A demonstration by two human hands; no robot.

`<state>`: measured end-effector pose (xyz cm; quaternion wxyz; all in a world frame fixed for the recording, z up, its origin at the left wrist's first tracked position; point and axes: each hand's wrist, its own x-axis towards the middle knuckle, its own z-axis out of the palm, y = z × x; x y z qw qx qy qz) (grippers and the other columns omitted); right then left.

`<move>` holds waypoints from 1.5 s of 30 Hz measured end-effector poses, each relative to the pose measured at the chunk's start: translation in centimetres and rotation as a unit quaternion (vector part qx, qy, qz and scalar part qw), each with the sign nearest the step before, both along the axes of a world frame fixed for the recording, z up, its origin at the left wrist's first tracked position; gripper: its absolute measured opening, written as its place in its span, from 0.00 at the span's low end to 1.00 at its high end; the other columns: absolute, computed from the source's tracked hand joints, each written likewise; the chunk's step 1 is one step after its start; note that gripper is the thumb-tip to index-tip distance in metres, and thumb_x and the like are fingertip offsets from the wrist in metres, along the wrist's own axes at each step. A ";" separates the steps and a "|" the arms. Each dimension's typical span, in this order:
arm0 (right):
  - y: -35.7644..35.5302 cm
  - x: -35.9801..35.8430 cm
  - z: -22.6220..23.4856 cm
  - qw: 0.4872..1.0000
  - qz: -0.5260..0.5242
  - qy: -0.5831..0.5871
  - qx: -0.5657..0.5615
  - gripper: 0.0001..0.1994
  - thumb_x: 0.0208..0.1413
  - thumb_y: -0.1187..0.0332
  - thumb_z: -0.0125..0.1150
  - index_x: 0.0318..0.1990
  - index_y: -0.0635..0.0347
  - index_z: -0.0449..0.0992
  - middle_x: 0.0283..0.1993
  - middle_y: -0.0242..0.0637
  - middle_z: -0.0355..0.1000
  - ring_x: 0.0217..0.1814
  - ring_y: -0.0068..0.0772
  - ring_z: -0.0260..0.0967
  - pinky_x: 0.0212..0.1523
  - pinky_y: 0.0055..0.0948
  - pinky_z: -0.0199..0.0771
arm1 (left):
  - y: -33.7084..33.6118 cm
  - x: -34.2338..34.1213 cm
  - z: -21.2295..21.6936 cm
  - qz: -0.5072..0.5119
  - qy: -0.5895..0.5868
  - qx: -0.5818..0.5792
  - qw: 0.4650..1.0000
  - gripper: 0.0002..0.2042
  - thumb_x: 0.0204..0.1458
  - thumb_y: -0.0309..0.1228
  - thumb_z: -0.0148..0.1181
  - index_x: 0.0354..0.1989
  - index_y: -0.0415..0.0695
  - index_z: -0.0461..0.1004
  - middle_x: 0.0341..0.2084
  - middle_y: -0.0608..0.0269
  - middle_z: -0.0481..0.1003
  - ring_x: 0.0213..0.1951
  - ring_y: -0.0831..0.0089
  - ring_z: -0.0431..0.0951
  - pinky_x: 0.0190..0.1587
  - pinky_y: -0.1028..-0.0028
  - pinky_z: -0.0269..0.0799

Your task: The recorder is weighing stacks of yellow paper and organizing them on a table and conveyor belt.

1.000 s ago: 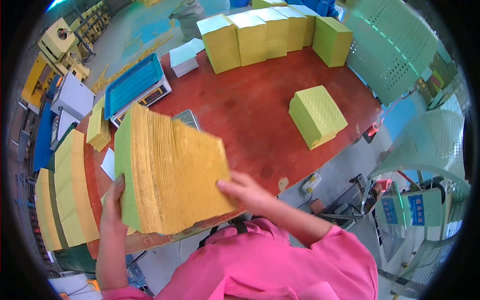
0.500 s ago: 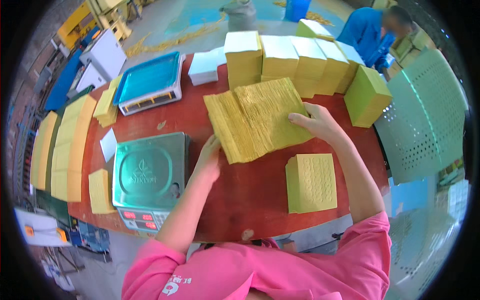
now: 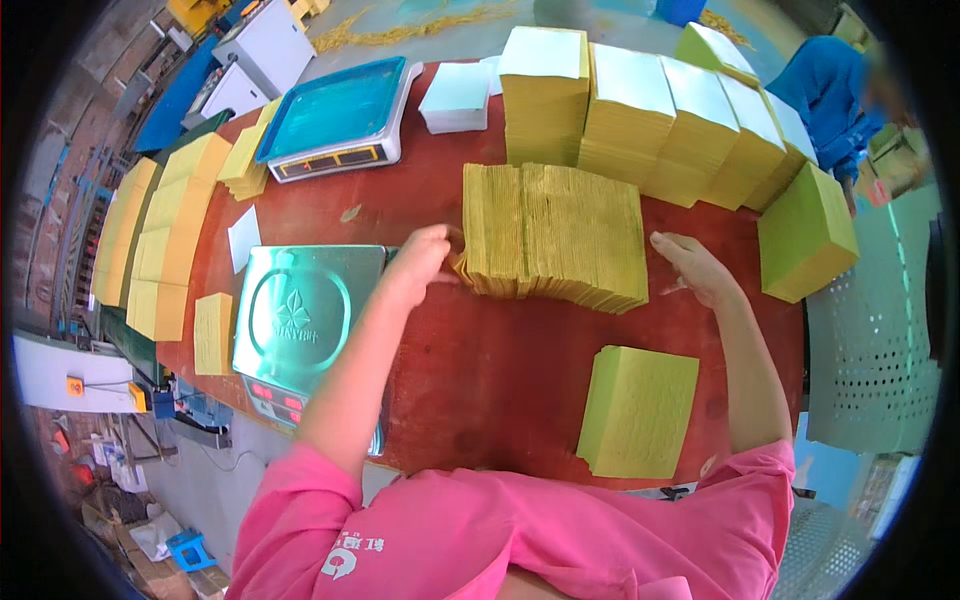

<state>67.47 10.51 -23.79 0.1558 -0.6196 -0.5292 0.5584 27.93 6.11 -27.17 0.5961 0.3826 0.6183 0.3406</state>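
A thick bundle of yellow paper sheets (image 3: 580, 235) sits on the red table in front of me, its layered edges facing up and toward me. At the bundle's left end is my left hand (image 3: 420, 265), fingers apart and its tips at or very near the paper edge. My right hand (image 3: 695, 268) is off the right end with a small gap, thumb and fingers spread, nothing in it. Nearer to me on the right stands a smaller yellow paper block (image 3: 640, 412) with rows of embossed marks.
A scale with a metal plate (image 3: 300, 310) is at left, and one with a blue tray (image 3: 330, 110) behind it. Tall white-topped yellow paper stacks (image 3: 630, 125) line the back. A greenish block (image 3: 805, 235) stands right, near a perforated panel (image 3: 875, 340). A person in blue (image 3: 825, 90) is beyond.
The bundle was tilted between my hands and now rests level on the table. My right hand has let go and drawn off to the right. My view has shifted slightly.
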 end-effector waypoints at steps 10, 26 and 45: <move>0.9 -4.8 -3.2 0.990 -0.041 0.128 -0.032 0.30 0.69 0.49 0.42 0.66 0.67 0.63 0.60 0.41 0.70 0.63 0.35 0.64 0.64 0.33 0.60 | 3.9 1.2 -2.4 -0.015 -0.014 -0.017 1.000 0.39 0.58 0.63 0.45 0.63 0.38 0.67 0.60 0.51 0.69 0.63 0.62 0.65 0.61 0.59 0.60; -1.3 -3.7 -1.2 0.958 0.008 0.230 0.174 0.27 0.62 0.70 0.41 0.70 0.65 0.57 0.70 0.40 0.59 0.71 0.32 0.54 0.70 0.29 0.50 | -2.0 3.4 -1.6 0.126 -0.302 0.135 0.935 0.25 0.68 0.49 0.37 0.63 0.45 0.66 0.61 0.68 0.68 0.62 0.74 0.64 0.66 0.68 0.54; 0.1 -2.6 -5.1 0.951 -0.036 0.296 0.082 0.28 0.60 0.72 0.55 0.69 0.57 0.61 0.67 0.33 0.64 0.69 0.29 0.58 0.67 0.30 0.56 | -3.1 5.2 0.4 0.065 -0.215 0.132 0.966 0.27 0.65 0.44 0.46 0.68 0.42 0.59 0.63 0.62 0.66 0.65 0.72 0.62 0.65 0.68 0.56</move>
